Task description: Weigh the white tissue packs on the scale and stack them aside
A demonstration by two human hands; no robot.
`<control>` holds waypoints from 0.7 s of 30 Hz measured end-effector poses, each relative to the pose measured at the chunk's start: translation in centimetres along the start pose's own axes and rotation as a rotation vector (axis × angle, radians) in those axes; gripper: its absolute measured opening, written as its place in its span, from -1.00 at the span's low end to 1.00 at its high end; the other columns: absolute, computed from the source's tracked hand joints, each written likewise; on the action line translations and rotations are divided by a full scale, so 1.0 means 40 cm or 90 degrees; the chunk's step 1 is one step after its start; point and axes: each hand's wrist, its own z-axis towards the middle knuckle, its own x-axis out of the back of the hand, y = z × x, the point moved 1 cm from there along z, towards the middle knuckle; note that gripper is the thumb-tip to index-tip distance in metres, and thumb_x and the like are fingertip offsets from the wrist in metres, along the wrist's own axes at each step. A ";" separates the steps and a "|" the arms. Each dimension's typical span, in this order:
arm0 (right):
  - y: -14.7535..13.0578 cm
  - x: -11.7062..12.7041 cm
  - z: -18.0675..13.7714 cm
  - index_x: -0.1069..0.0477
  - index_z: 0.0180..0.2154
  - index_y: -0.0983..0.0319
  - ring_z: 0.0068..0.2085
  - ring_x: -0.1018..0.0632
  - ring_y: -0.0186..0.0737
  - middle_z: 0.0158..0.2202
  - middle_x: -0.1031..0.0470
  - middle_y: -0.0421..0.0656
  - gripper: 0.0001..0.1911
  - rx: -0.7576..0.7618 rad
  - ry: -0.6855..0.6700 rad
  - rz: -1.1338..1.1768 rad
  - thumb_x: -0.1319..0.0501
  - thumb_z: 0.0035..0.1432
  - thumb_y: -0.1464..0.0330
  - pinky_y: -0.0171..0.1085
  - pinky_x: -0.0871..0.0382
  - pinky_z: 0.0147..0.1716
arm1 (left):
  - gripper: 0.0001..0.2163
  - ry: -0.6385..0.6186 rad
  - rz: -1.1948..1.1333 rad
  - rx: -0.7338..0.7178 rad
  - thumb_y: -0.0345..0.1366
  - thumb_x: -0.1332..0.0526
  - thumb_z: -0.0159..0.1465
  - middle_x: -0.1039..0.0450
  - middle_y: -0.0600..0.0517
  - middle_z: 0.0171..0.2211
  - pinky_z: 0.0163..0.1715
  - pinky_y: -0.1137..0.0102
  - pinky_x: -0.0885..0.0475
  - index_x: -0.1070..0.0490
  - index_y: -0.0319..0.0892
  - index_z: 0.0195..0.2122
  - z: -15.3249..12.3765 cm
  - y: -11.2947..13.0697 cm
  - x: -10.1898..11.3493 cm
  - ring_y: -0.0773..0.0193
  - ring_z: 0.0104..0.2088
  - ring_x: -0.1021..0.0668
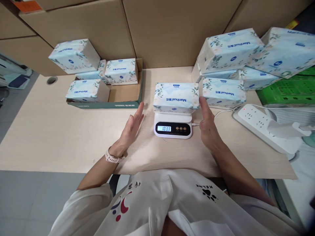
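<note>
A blue-and-white floral tissue pack [176, 95] rests on a white digital scale [173, 118], whose lit display reads about 103.3. My left hand [130, 127] is held to the left of the scale, fingers stretched out, apart from the pack and holding nothing. On the other side, my right hand [208, 126] has its fingers extended along the pack's right end; whether the fingertips touch it I cannot tell. Just behind that hand sits another tissue pack [223, 92]. A shallow cardboard tray [125, 94] with several tissue packs stands to the left.
More tissue packs [232, 49] are piled at the back right, some over a green crate [285, 90]. A white power strip [265, 127] with plugs and cables lies at the right. Large cardboard boxes [167, 32] line the table's back edge. A cable hole [52, 80] is at the far left.
</note>
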 end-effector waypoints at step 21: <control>0.010 0.001 0.009 0.04 0.55 -0.07 0.61 -0.09 0.03 0.60 -0.03 -0.16 -0.13 -0.097 0.050 0.085 0.12 0.37 -0.27 0.28 0.18 0.59 | -0.14 0.068 -0.013 0.007 0.43 -0.02 0.34 0.21 0.05 0.63 0.63 0.08 0.19 -0.14 0.03 0.52 0.034 0.003 0.005 0.06 0.63 0.14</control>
